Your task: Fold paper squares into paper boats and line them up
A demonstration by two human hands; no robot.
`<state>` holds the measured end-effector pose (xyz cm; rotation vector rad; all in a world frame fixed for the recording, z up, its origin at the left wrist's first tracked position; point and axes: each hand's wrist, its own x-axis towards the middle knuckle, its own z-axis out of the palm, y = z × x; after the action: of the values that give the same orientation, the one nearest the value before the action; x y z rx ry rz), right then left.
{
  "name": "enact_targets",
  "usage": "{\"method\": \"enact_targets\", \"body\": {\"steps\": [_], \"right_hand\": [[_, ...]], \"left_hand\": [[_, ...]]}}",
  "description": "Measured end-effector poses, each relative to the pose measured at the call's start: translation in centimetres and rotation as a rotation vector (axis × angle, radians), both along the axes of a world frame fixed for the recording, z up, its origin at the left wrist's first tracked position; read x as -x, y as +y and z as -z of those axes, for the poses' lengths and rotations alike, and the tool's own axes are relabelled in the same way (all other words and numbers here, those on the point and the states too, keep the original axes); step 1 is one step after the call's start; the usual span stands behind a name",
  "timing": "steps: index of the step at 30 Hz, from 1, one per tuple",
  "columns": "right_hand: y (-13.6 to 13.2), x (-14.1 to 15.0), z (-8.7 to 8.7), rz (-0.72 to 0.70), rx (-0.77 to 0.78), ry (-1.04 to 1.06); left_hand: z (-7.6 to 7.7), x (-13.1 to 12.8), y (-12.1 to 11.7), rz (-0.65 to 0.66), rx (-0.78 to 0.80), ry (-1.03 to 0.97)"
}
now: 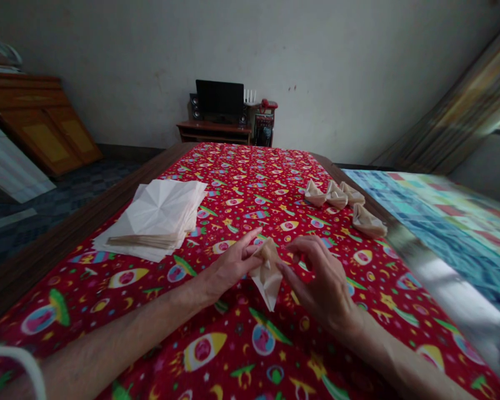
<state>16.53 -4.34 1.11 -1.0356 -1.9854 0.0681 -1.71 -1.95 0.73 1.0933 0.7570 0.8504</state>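
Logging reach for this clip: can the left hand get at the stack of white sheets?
Probably yes: only red patterned cloth shows between the left hand and the stack of white sheets, though that hand would first have to leave the folded paper.

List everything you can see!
Paper stack: one, whitish, left
Folded papers: four, beige, right
Paper piece: one, beige, between hands
Tablecloth: one, red, under papers
Table: one, brown, under tablecloth
Screen: one, black, back
Speakers: two, black, flanking screen
Router: one, white, beside screen
Phone: one, red, beside router
Desk: one, brown, under screen
Cupboard: one, brown, far left
Bedspread: one, multicoloured, right
Curtain: one, brownish, right
Wall: one, grey, back
Left hand: one, bare, touching paper piece
Right hand: one, bare, at paper piece
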Motion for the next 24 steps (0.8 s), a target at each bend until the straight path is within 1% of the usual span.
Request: {"method": "enact_targets", "body": {"steps": [2, 5, 9, 13, 18, 21, 22, 24], "right_hand": [[-0.2, 0.0, -0.2, -0.076, -0.044, -0.074], [-0.3, 0.2, 0.1, -0.139, 0.007, -0.156], [-0.2, 0.3, 0.4, -0.118, 0.060, -0.162], [-0.1, -0.1, 0.2, -0.116, 0.091, -0.129], [-0.1, -0.4, 0.2, -0.090, 0.126, -0.084], [0.4, -1.8, -0.6, -0.072, 0.176, -0.037], [0.8, -2.8, -1.1, -0.038, 0.180, -0.016], [2.2, -5.7, -2.4, 0.063, 0.210, 0.027]], "left_hand": [[0.1, 0.0, 0.1, 0.002, -0.011, 0.007], [-0.1, 0.0, 0.0, -0.016, -0.021, 0.058], [-0.6, -0.1, -0.4, -0.008, -0.038, 0.085], [-0.5, 0.0, -0.6, 0.036, -0.013, 0.009], [-0.4, 0.2, -0.8, 0.025, -0.004, -0.038], [0.3, 0.3, -0.7, -0.053, -0.026, 0.000], [0.7, 0.4, -0.5, -0.090, -0.045, 0.019], [1.5, 0.5, -0.1, -0.134, -0.089, 0.043]]}}
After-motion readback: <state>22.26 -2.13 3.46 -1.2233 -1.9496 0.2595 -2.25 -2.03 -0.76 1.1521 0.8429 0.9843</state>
